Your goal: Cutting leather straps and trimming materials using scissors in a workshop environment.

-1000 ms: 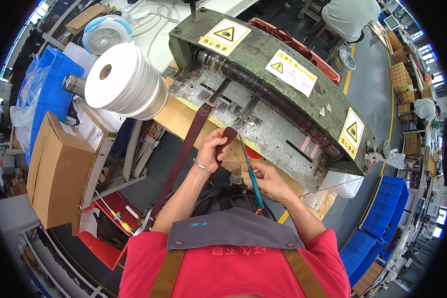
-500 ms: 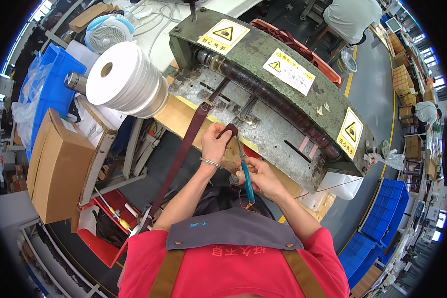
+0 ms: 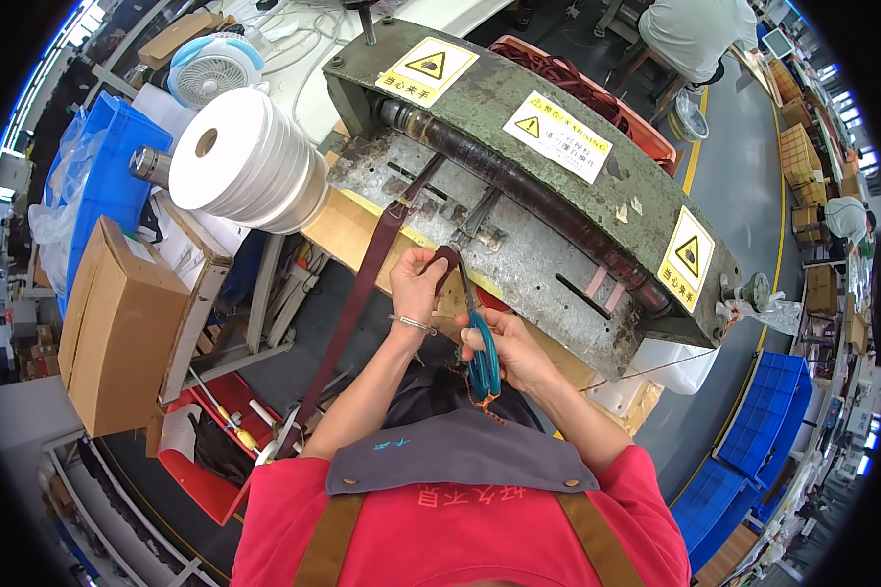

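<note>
My left hand (image 3: 416, 289), a silver bangle at its wrist, is closed on a folded dark maroon strap piece (image 3: 447, 258) at the near edge of the metal machine bed (image 3: 382, 161). My right hand (image 3: 509, 352) grips teal-handled scissors (image 3: 480, 372), whose blades point up beside the folded piece; their exact contact is unclear. A long maroon strap (image 3: 357, 303) runs from the bed down past my left forearm. The green machine housing (image 3: 626, 186), with warning labels and a dark roller (image 3: 529, 196), stands above my hands.
A white tape stack (image 3: 227, 166), fan (image 3: 213, 70), blue bin (image 3: 103, 166) and cardboard box (image 3: 117, 323) are at left, a red tray (image 3: 191, 460) below. A person (image 3: 690, 29) sits at upper right beside the aisle; blue crates (image 3: 764, 411) stand lower right.
My hands have shifted slightly upward, and the folded piece with them. The scissors' teal handles, seen narrow before, now show broader in my right hand, further up.
</note>
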Motion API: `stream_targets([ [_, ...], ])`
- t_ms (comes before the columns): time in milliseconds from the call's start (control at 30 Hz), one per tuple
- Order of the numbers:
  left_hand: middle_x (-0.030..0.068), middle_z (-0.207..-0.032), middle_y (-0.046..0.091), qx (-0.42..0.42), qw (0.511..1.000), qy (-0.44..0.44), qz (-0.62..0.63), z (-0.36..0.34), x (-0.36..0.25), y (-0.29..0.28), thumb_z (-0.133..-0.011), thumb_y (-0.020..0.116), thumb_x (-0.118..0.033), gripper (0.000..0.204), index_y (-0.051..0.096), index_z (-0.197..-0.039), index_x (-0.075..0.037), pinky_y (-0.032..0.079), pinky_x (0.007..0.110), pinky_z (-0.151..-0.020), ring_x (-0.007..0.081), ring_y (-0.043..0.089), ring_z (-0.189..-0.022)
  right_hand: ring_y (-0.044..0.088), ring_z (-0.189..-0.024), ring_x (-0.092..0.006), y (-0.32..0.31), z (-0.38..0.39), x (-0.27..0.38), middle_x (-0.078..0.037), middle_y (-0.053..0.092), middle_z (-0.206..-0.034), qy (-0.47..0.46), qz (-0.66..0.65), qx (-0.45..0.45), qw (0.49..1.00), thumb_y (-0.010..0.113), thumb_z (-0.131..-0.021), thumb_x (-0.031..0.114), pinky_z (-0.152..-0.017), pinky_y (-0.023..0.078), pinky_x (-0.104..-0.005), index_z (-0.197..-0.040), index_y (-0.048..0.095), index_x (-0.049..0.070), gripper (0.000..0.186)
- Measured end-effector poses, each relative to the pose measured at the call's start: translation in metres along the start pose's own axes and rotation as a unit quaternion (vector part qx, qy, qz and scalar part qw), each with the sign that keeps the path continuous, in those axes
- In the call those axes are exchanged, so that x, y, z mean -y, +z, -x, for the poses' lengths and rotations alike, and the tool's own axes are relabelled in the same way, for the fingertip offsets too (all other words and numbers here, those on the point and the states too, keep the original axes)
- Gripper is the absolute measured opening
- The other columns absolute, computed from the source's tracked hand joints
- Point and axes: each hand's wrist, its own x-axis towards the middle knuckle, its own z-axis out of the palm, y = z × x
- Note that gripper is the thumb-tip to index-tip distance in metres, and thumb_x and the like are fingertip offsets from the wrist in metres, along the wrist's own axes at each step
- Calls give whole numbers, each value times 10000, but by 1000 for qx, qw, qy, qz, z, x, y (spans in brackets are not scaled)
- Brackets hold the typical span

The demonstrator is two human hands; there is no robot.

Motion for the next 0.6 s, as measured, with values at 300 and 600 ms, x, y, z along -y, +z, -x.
stream_targets([
  [300,-10,-528,492,10,999,-16,31,-6,-8,7,-755,581,-104,113,477,-786,-70,281,170,-296,35,411,-376,377,-342,-12,0,4,6,-36,563,-631,0,-9,-11,1000,632,-722,227,-304,245,-140,-1005,487,29,374],
  [600,40,-534,526,79,997,-7,14,-12,-6,6,-777,569,-93,123,462,-820,-49,346,189,-300,85,465,-359,480,-471,-34,-1,20,10,-32,571,-644,-33,26,1,999,613,-741,250,-387,332,-151,-1015,487,32,373],
])
